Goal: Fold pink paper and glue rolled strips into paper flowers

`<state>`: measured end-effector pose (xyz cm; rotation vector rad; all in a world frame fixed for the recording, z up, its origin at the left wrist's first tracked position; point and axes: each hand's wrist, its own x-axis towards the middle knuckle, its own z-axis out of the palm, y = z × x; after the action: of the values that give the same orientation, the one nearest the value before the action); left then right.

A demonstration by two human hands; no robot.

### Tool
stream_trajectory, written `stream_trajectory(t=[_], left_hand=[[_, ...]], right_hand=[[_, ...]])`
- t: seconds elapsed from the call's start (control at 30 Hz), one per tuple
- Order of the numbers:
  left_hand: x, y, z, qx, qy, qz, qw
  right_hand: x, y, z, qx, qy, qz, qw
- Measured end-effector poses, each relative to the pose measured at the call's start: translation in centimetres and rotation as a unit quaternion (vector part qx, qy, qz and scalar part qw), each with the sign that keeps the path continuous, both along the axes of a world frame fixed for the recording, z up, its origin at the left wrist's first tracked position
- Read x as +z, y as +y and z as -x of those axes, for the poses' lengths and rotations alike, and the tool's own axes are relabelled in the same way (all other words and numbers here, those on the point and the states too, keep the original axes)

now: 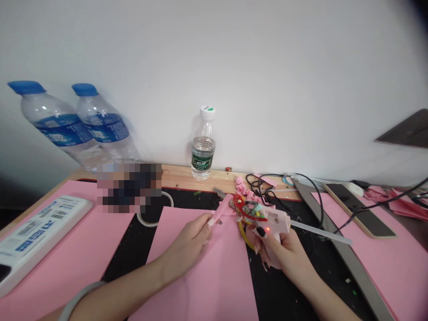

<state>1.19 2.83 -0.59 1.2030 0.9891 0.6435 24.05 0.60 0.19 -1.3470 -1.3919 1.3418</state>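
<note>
A narrow folded pink paper strip (223,207) is pinched between the thumb and fingers of my left hand (192,238), its free end pointing up and right. My right hand (284,249) is wrapped round the handle of a white glue gun (279,223), which shows a small red light. A clear glue stick (321,231) sticks out of its back. The gun's front end is beside the strip's far end, partly hidden by red, yellow and green decorations. Below my left hand lies a large pink sheet (214,285) on the black mat (301,276).
Two large bottles (63,129) lean at the left, and a small water bottle (203,156) stands by the wall. A white box (43,236) lies left. Cables (323,200), crumpled pink paper and a phone (359,209) are right.
</note>
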Motion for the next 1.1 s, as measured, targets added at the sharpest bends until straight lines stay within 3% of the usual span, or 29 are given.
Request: stream_trajectory(t=[0.2, 0.43, 0.6, 0.67, 0.77, 0.83, 0.93, 1.1], left_hand=[[-0.2, 0.1, -0.1, 0.001, 0.005, 0.003, 1.0], [-0.7, -0.1, -0.1, 0.008, -0.006, 0.018, 1.0], [-0.5, 0.1, -0.1, 0.024, -0.034, 0.04, 0.998], [-0.1, 0.3, 0.0, 0.024, -0.028, 0.06, 0.998], [0.4, 0.6, 0.1, 0.026, -0.034, 0.101, 0.994], [0.4, 0.9, 0.2, 0.026, -0.051, 0.124, 0.991], [0.3, 1.2, 0.3, 0.022, -0.074, 0.147, 0.986], [0.0, 1.4, 0.5, -0.001, -0.08, 0.169, 0.982]], right_hand=[[-0.8, -0.1, -0.2, 0.009, 0.006, 0.024, 1.0], [-0.3, -0.3, 0.0, 0.048, -0.048, 0.044, 0.997], [0.0, -0.4, 0.1, 0.075, -0.01, 0.051, 0.996], [0.2, -0.3, -0.2, 0.039, 0.017, 0.034, 0.999], [0.6, 0.3, -0.9, -0.068, -0.003, -0.024, 0.997], [0.9, 0.8, -1.7, -0.138, -0.094, -0.076, 0.983], [1.0, 1.8, -2.9, -0.196, -0.279, -0.165, 0.926], [0.7, 3.1, -4.6, -0.162, -0.454, -0.231, 0.845]])
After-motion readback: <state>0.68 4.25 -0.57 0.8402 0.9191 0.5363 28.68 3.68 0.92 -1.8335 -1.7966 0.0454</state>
